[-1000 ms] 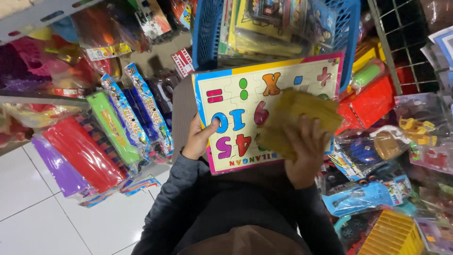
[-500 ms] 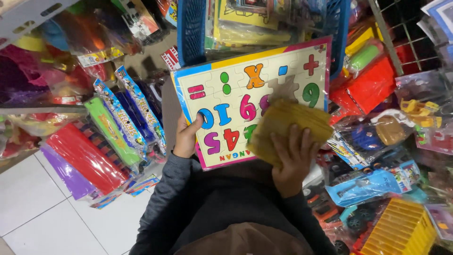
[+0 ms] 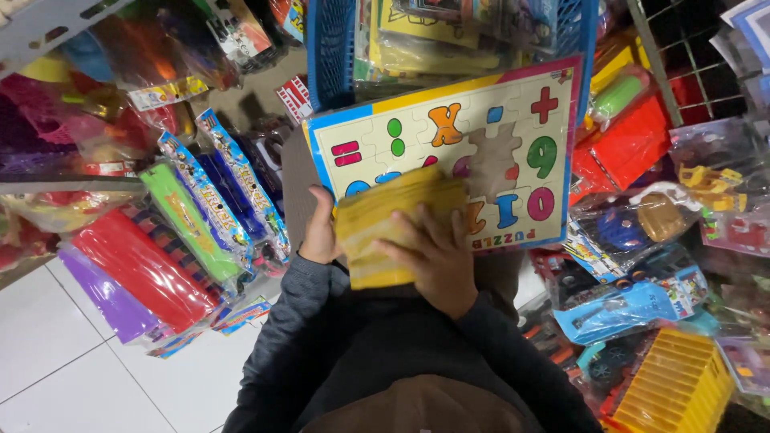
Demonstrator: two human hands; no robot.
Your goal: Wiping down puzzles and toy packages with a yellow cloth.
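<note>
Yellow cloth [image 3: 393, 228] shifted left | under right hand [image 3: 437, 261] | on puzzle board [image 3: 513, 136]

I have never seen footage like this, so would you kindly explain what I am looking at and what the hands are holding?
There is no machine here: a camera worn on a person's head looks down at their own two bare hands, in a crowded toy shop. The left hand grips the edge of a colourful number puzzle board. The right hand presses a yellow cloth against the board. Packaged toys hang on the left, a blue basket sits above, and the floor is white tile.
</note>
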